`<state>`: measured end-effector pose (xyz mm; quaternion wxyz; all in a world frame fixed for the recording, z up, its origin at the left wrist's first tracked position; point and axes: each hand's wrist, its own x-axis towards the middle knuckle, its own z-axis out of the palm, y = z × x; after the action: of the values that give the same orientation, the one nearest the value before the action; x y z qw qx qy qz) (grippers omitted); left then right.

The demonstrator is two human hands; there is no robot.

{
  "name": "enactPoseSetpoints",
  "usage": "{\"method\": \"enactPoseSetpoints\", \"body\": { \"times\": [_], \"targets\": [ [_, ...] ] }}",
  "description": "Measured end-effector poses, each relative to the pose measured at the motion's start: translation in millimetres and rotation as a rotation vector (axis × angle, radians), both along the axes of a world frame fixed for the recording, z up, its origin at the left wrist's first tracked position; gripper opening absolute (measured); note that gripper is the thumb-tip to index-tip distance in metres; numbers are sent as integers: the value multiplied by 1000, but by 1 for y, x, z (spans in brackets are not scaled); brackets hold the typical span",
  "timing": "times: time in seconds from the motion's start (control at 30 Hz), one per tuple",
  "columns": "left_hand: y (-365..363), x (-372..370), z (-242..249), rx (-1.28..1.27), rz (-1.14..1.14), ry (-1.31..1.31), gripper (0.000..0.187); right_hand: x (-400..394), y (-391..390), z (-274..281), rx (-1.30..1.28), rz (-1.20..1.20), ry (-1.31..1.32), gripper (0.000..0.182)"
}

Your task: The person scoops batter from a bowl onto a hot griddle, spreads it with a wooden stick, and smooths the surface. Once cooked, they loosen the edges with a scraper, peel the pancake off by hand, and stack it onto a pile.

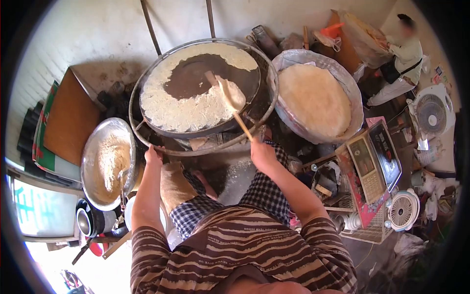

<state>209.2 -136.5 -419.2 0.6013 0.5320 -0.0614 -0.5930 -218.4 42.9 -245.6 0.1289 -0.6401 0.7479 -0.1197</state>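
Observation:
My right hand (263, 153) is closed around the wooden handle of a spreader (243, 126), whose blade lies in a lump of batter (234, 96) on the round griddle. Pale batter (169, 111) forms a broad ring on the dark griddle (193, 73), with bare dark surface in the middle and toward the right. At the near left, my left hand (153, 154) is closed on the metal ring (183, 152) that surrounds the griddle.
A metal bowl of batter (88, 166) stands at left. Right of the griddle is a plastic-lined basket (356, 105) holding round flatbread (313, 98). A scale (366, 169), fans (432, 111) and a person (404, 59) are farther right.

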Motion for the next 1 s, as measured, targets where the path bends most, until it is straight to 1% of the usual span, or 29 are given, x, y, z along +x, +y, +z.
{"method": "enactPoseSetpoints", "body": {
  "times": [0.03, 0.07, 0.13, 0.17, 0.2, 0.23, 0.27, 0.3, 0.33, 0.37, 0.4, 0.43, 0.47, 0.5, 0.53, 0.57, 0.6, 0.63, 0.67, 0.7, 0.73, 0.77, 0.8, 0.83, 0.87, 0.9, 0.97, 1.0],
  "targets": [
    [0, 0, 0, 23, 38, 36, 30, 0, 9, -2, -6, 81, 87, 15],
    [5, 1, 1, 30, -50, 7, 31, -7, 15, -3, -8, 170, 177, 14],
    [26, -2, 2, 61, -229, -49, 32, -27, 17, 0, 64, 17, 212, 12],
    [49, -33, 53, 173, -213, -118, 32, -37, 16, 9, 35, 15, 218, 11],
    [54, -43, 46, 139, -230, -101, 33, -41, 12, 5, -40, 23, 183, 12],
    [58, -50, 35, 105, -247, -84, 34, -36, 7, 8, -29, 26, 118, 13],
    [65, -63, 42, 68, -264, -68, 34, -25, 3, 11, -22, 28, 52, 14],
    [71, -72, 50, 73, -205, -73, 34, -14, 1, 6, -41, 18, 54, 14],
    [66, -72, 44, 44, -127, -73, 33, -6, 2, 1, -61, 10, 54, 14],
    [58, -73, 33, 13, -52, -77, 32, -3, 7, 5, 16, 79, 122, 15],
    [49, -70, 25, -21, 24, -80, 31, -6, 11, 4, 29, 73, 182, 15],
    [49, -65, 40, 2, -21, -113, 29, -14, 15, 3, 44, 66, 241, 15],
    [43, -57, 38, -2, -35, -132, 29, -23, 19, 5, 60, 56, 298, 15],
    [34, -46, 36, -6, -51, -150, 29, -36, 12, 9, 82, -4, 229, 15],
    [27, -33, 32, -6, -67, -168, 30, -42, 7, 12, 29, 7, 199, 16],
    [22, -22, 36, -10, -105, -157, 29, -40, -2, 8, -8, 15, 56, 16],
    [16, -14, 38, -4, -82, -131, 30, -31, -8, 2, -45, 20, -90, 16],
    [11, -13, 39, 12, -16, -144, 30, -13, -9, 0, -93, -15, -93, 17],
    [4, -13, 39, 23, 55, -152, 30, 4, -10, 0, -147, -46, -93, 19],
    [3, -12, 36, 31, 9, -132, 31, 14, -3, 4, -56, -2, -78, 14],
    [5, -11, 29, 37, -32, -108, 32, 15, 5, 8, -9, 133, 96, 11],
    [10, -6, 14, 52, -66, -81, 33, 8, 8, 2, -3, 127, 123, 11],
    [16, 3, -2, 73, -231, -111, 35, -2, 13, -5, 14, 120, 149, 10],
    [35, -16, 24, 103, -216, -126, 37, -16, 13, 0, 21, 71, 171, 10],
    [54, -42, 61, 131, -203, -137, 38, -28, 9, 7, 26, 21, 197, 10],
    [61, -52, 65, 110, -208, -132, 37, -36, 4, 6, -24, 50, 182, 11],
    [74, -69, 61, 72, -218, -114, 34, -22, -7, 11, -15, 23, 103, 12],
    [67, -73, 41, 19, -114, -105, 32, -12, -12, 13, -14, 11, 69, 12]
  ]
}}
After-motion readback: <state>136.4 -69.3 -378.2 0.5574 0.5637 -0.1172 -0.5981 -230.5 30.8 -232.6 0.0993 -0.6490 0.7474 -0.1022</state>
